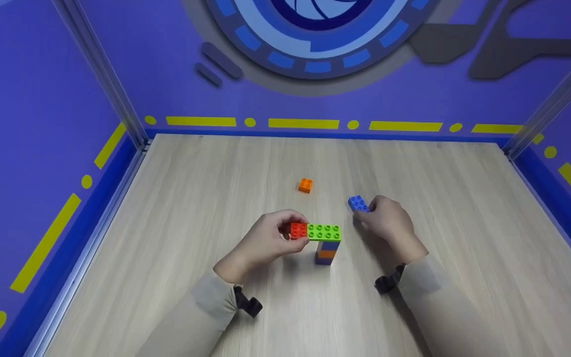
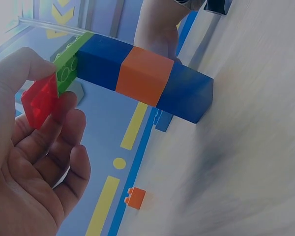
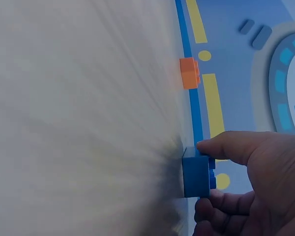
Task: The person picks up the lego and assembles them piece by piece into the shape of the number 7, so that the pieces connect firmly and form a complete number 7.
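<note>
My left hand (image 1: 271,236) pinches a red toy building brick (image 1: 298,230) between thumb and fingers. That brick sits against the left end of a light green brick (image 1: 323,232), studs up. The green one rests on top of an upright stack: a blue brick, an orange brick (image 2: 144,75) and another blue brick (image 2: 186,93) at the bottom. To the right and farther back, my right hand (image 1: 389,221) grips a separate blue brick (image 1: 358,203) by its sides, low over the table with its studs up.
A small orange brick (image 1: 305,186) with studs up lies on the wooden table (image 1: 216,173), farther back than both hands. Purple-blue panels with yellow markings (image 1: 303,123) stand along the table's back and sides. Each wrist wears a black strap mount (image 1: 248,301).
</note>
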### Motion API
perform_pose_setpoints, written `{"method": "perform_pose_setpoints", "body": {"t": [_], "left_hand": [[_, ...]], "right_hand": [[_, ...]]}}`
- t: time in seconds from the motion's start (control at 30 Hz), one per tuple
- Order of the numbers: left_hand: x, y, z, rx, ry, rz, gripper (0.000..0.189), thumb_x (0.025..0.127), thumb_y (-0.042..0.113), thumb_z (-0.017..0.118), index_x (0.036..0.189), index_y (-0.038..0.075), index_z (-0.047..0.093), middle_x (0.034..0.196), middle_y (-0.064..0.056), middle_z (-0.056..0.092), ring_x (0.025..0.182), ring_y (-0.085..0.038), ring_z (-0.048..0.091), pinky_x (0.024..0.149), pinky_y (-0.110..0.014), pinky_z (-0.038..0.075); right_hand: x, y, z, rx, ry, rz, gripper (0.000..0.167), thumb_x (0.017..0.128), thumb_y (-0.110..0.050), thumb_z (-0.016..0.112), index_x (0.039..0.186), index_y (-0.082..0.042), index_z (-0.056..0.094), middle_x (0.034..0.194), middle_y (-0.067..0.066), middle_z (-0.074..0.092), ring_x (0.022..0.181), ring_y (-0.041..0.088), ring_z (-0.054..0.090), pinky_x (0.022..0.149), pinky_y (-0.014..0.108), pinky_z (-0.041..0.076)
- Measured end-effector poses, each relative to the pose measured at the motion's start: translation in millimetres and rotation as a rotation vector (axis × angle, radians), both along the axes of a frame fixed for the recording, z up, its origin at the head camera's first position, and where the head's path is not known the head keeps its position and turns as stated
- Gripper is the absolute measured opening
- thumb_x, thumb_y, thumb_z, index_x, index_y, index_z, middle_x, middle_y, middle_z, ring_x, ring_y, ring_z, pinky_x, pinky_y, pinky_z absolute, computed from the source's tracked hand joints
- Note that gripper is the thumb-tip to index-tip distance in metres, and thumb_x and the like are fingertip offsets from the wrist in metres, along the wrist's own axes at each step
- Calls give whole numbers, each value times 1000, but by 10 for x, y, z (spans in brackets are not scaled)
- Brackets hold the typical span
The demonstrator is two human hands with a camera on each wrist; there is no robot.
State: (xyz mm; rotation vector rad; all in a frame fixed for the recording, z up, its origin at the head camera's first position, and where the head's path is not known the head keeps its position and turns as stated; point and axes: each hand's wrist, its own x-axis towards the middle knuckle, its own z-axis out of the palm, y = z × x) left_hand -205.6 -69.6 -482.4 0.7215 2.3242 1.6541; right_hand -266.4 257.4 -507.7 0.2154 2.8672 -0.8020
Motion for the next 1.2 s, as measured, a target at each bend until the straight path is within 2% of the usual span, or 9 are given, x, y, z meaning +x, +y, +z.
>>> {"method": "perform_pose_setpoints", "body": {"t": [0.2,0.37,0.63,0.93,1.07,1.2], "left_hand": [[2,-2,-10,-4,-5,4,27,99,15,84,125,14,78,103,3,72,90,-14,62,76,-21,51],[-3,9,-16,-1,-2,2,27,98,15,84,125,12,78,102,3,72,89,-15,62,75,-21,51],[-10,19,-10,0,-5,10,28,98,14,84,126,11,77,103,3,72,90,-15,61,76,-20,51],[-3,21,-19,17,-11,16,29,98,13,84,126,10,77,105,2,73,89,-12,61,75,-20,51],[2,23,-14,20,-18,15,29,98,13,84,126,11,77,106,1,72,89,-12,61,76,-20,51],[6,22,-8,22,-21,14,29,98,14,84,126,11,77,106,1,72,90,-12,61,76,-20,52]], "right_hand": [[21,29,41,-51,-4,-6,53,104,-46,72,130,0,68,119,19,74,96,30,66,76,35,53],[59,10,112,-106,63,4,49,104,-40,71,133,-1,69,124,20,74,103,31,66,86,40,54],[230,-108,348,-263,179,67,41,105,-34,74,133,-4,70,120,17,74,99,27,67,76,31,55],[460,-227,564,-360,298,162,32,105,-24,78,130,-4,74,120,15,73,102,26,66,76,24,55],[535,-265,620,-375,338,201,28,105,-21,79,128,-5,75,117,13,74,101,23,65,81,22,53],[608,-302,659,-383,357,237,28,104,-19,81,128,-6,75,112,13,74,98,23,63,80,22,52]]}}
